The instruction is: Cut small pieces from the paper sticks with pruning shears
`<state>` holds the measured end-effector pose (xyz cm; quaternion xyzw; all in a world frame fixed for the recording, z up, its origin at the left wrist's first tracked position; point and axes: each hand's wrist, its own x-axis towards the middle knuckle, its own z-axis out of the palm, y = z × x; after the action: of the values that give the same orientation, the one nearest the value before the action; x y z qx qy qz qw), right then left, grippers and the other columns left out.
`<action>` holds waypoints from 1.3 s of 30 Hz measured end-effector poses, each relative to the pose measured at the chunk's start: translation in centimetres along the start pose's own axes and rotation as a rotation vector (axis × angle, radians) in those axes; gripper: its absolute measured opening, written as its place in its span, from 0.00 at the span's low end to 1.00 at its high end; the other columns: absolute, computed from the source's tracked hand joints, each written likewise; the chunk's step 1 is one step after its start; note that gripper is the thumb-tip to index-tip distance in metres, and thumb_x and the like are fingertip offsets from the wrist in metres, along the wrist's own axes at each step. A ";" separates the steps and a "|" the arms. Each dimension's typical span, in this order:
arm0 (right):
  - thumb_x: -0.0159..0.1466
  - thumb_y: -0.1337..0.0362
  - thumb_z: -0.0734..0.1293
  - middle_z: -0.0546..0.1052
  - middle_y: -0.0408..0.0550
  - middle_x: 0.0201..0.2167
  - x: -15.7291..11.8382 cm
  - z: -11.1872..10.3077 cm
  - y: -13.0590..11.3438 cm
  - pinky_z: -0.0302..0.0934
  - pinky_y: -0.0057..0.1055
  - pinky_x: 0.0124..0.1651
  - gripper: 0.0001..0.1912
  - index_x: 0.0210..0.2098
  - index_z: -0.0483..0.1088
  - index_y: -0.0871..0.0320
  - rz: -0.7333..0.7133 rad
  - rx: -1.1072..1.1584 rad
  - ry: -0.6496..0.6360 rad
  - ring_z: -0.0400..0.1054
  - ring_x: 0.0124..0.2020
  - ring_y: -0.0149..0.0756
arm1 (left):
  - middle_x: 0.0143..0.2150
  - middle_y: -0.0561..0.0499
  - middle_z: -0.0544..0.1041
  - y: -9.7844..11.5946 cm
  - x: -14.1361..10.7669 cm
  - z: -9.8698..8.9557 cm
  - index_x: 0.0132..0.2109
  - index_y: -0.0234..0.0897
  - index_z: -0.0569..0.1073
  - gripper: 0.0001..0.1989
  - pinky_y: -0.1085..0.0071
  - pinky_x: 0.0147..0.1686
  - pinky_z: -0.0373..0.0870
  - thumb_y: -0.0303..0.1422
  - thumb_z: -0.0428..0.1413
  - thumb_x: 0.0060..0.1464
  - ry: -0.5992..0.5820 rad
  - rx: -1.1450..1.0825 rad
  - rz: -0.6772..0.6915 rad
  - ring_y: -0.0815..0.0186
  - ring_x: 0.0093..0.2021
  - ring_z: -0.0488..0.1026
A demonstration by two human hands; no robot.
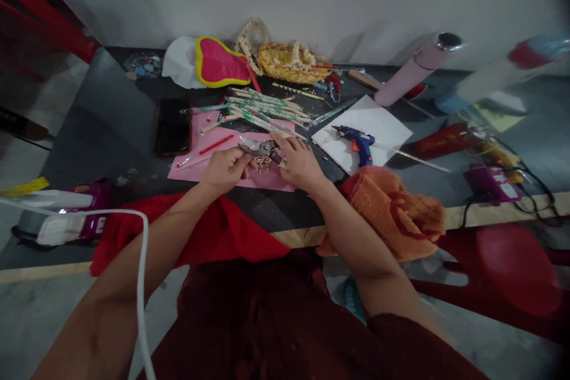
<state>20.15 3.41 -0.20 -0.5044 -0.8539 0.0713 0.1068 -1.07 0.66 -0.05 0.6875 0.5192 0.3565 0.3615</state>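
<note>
My right hand (300,160) is wrapped round the handles of a pair of pruning shears (263,147), whose blades point left. Close to the blades, my left hand (227,168) is closed in a pinch; what its fingers hold is too small to make out. Below the shears a little heap of short cut stick pieces (262,161) lies on a pink sheet (191,169). Just beyond my hands, several wooden chopsticks in green-printed clear wrappers (262,108) are piled loosely. A red stick (216,144) rests on the sheet left of the shears.
A phone (173,126) lies left. At the back are a pink-and-yellow fan shape (221,63) and a wicker basket (285,65). Right, a blue glue gun (358,143) sits on white paper (336,151), near a pink flask (414,71) and orange towel (396,208). A white cable (143,261) crosses my left forearm.
</note>
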 end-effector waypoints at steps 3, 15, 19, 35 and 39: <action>0.61 0.65 0.58 0.66 0.54 0.57 0.0 0.1 -0.1 0.58 0.43 0.53 0.32 0.65 0.51 0.54 -0.005 0.018 0.005 0.60 0.55 0.48 | 0.18 0.53 0.73 0.0 0.0 0.1 0.32 0.33 0.75 0.16 0.79 0.20 0.65 0.37 0.48 0.60 -0.006 -0.043 -0.018 0.72 0.18 0.71; 0.59 0.67 0.59 0.74 0.51 0.46 -0.6 -1.2 -1.0 0.62 0.34 0.45 0.30 0.62 0.56 0.52 0.001 0.094 -0.054 0.69 0.45 0.42 | 0.21 0.53 0.75 0.9 -0.2 -0.3 0.30 0.34 0.75 0.15 0.78 0.23 0.64 0.34 0.48 0.59 0.106 0.125 0.126 0.73 0.19 0.70; 0.58 0.68 0.59 0.72 0.52 0.50 -0.4 -1.1 -0.5 0.61 0.36 0.48 0.31 0.62 0.56 0.54 -0.046 0.124 -0.047 0.67 0.48 0.43 | 0.20 0.52 0.75 0.6 -0.2 -0.2 0.29 0.34 0.75 0.16 0.78 0.21 0.64 0.36 0.48 0.59 0.092 0.053 0.079 0.72 0.19 0.70; 0.60 0.62 0.63 0.65 0.53 0.58 -0.1 -0.5 0.0 0.57 0.42 0.55 0.35 0.65 0.51 0.54 -0.121 0.128 -0.044 0.59 0.57 0.46 | 0.18 0.50 0.74 1.9 -0.1 -1.8 0.29 0.35 0.75 0.14 0.79 0.09 0.50 0.44 0.60 0.48 -0.329 -0.658 -0.296 0.78 0.09 0.55; 0.60 0.65 0.61 0.68 0.52 0.55 -0.4 -0.5 -0.6 0.60 0.39 0.52 0.34 0.65 0.52 0.53 -0.089 0.125 -0.033 0.63 0.53 0.45 | 0.18 0.51 0.74 1.9 0.0 -1.9 0.30 0.35 0.75 0.16 0.78 0.09 0.47 0.45 0.59 0.49 -0.294 -0.653 -0.265 0.78 0.09 0.53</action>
<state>19.98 2.84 0.41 -0.4570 -0.8710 0.1279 0.1272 -1.81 0.49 2.48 0.5066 0.4053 0.3511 0.6752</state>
